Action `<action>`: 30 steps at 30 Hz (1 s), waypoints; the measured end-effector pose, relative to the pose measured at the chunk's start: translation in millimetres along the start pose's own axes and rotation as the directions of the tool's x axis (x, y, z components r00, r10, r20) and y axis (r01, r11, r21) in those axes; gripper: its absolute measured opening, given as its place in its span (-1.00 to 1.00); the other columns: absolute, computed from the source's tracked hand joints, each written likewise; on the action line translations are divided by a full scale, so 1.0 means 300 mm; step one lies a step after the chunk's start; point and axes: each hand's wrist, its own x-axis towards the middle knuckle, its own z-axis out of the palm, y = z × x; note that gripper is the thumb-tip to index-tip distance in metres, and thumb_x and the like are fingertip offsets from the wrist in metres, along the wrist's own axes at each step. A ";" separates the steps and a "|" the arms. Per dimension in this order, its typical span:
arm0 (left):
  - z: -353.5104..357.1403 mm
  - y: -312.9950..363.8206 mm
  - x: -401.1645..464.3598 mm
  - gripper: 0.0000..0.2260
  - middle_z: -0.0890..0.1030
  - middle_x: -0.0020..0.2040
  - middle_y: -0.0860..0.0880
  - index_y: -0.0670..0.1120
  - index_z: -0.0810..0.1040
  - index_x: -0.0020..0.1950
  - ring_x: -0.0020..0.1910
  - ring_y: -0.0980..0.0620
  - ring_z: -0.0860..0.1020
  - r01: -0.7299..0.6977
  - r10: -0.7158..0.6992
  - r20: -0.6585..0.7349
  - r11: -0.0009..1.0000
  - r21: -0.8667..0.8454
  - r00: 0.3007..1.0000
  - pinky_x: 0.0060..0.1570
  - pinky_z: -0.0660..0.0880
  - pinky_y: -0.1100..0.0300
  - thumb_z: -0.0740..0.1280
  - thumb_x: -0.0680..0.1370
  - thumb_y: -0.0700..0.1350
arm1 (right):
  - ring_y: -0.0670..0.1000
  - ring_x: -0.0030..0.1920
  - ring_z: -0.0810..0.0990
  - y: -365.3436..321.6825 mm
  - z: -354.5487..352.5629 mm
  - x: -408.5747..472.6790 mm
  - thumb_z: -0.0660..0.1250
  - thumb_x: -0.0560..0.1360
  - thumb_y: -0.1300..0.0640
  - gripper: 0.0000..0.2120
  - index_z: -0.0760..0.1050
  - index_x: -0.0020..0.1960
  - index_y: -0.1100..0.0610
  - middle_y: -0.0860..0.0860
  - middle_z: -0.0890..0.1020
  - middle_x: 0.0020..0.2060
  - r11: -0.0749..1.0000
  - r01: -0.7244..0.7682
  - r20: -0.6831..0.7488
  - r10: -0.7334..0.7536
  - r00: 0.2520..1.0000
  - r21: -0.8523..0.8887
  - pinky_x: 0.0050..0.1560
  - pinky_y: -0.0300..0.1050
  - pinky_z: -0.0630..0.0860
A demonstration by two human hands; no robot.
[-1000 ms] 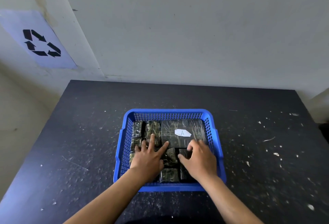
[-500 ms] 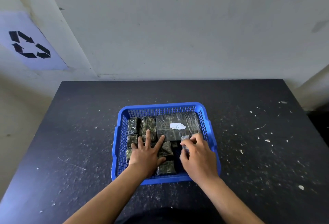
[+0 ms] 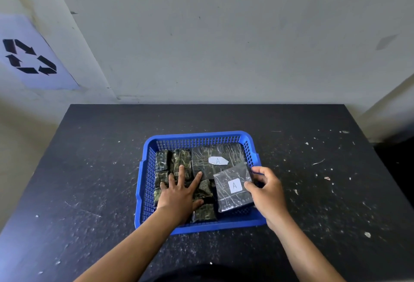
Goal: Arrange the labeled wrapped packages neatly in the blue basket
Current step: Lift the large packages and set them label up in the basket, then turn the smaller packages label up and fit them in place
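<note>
**Seating an "A" package at the basket's right side**

The right hand (image 3: pixel 267 194) pinches a labeled "A" package (image 3: pixel 234 186) by its right edge, tilted over the near-right corner of the blue basket (image 3: pixel 197 225). It likely needs lowering flat beside the larger "A" package (image 3: pixel 216 160). The left hand (image 3: pixel 179 194), fingers spread, presses the small wrapped packages (image 3: pixel 180 158) flat.

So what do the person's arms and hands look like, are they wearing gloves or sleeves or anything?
No gloves and no sleeves show. Both forearms are bare from the bottom edge of the picture up to the wrists, and the left hand and right hand are bare too. I can see no rings, watch, bracelets or markings on either. A dark shape at the bottom edge may be clothing, but that is unclear.
</note>
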 end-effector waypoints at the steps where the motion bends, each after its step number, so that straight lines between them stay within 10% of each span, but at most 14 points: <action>1: 0.000 0.000 0.000 -0.29 -0.35 0.56 -0.21 0.24 -0.41 0.50 0.54 -0.38 -0.06 -0.001 0.001 -0.001 1.000 0.003 1.000 0.44 0.12 -0.31 0.02 0.58 0.36 | -0.04 -0.13 0.67 0.001 0.008 -0.004 0.42 0.46 0.32 -0.65 0.49 0.14 -0.02 -0.03 0.67 -0.01 0.998 0.019 -0.011 -0.020 1.000 -0.053 -0.18 -0.09 0.59; 4: 0.000 -0.002 -0.001 -0.29 -0.35 0.56 -0.22 0.24 -0.41 0.50 0.54 -0.38 -0.07 -0.006 0.006 -0.004 1.000 0.008 1.000 0.44 0.12 -0.31 0.02 0.58 0.36 | 0.10 -0.03 0.62 0.019 0.045 -0.031 0.37 0.48 0.30 -0.68 0.42 0.17 0.05 0.04 0.63 0.04 0.939 0.131 -0.029 -0.148 0.989 -0.318 -0.09 -0.06 0.50; 8: 0.002 -0.013 -0.012 -0.28 -0.34 0.57 -0.21 0.24 -0.40 0.51 0.54 -0.39 -0.07 -0.035 0.035 -0.018 0.999 -0.018 0.999 0.45 0.10 -0.31 0.03 0.58 0.36 | 0.17 0.18 0.56 0.058 0.097 -0.083 0.35 0.52 0.22 -0.62 0.35 0.30 0.13 0.11 0.52 0.27 0.569 0.245 0.093 -0.283 0.955 -0.785 -0.03 0.02 0.55; 14: 0.016 -0.071 -0.060 -0.38 -0.09 0.62 -0.10 0.14 0.08 0.54 0.56 -0.20 0.03 -0.095 0.060 -0.165 0.973 -0.213 0.984 0.50 0.11 -0.17 0.21 0.56 0.30 | 0.09 0.16 0.49 0.064 0.129 -0.063 0.32 0.54 0.08 -0.70 0.49 0.27 0.00 0.01 0.48 0.24 0.323 0.370 0.313 -0.215 0.925 -0.871 0.06 0.00 0.50; 21: -0.026 -0.045 -0.063 -0.52 0.35 0.34 -0.05 0.02 0.43 0.35 0.33 -0.09 0.29 -0.139 0.136 -0.358 0.990 0.019 0.924 0.35 0.29 -0.04 0.27 0.52 0.25 | 0.04 0.10 0.60 -0.004 0.123 0.045 0.31 0.56 0.05 -0.86 0.63 0.02 0.02 -0.02 0.61 0.11 0.400 0.361 0.375 -0.045 0.926 -0.843 0.05 0.01 0.58; 25: -0.065 -0.014 -0.064 -0.60 0.54 0.11 -0.01 0.03 0.31 0.23 0.13 -0.08 0.47 -0.172 0.171 -0.354 0.985 0.030 0.919 0.12 0.38 0.02 0.34 0.49 0.11 | 0.01 0.14 0.60 -0.010 0.105 0.069 0.33 0.55 -0.02 -0.71 0.57 0.25 -0.03 -0.07 0.64 0.17 0.461 0.338 0.376 -0.011 0.927 -0.821 0.03 -0.08 0.53; 30: -0.113 -0.009 -0.080 -0.69 0.54 -0.09 0.06 0.04 0.34 0.05 -0.14 -0.02 0.56 -0.237 0.137 -0.480 0.959 -0.154 0.867 -0.22 0.40 0.14 0.41 0.43 0.00 | 0.00 -0.23 0.71 -0.063 0.097 0.067 0.38 0.54 -0.09 -0.84 0.62 0.01 -0.02 -0.06 0.67 -0.05 0.934 0.018 0.319 0.103 0.942 -0.356 -0.24 -0.02 0.67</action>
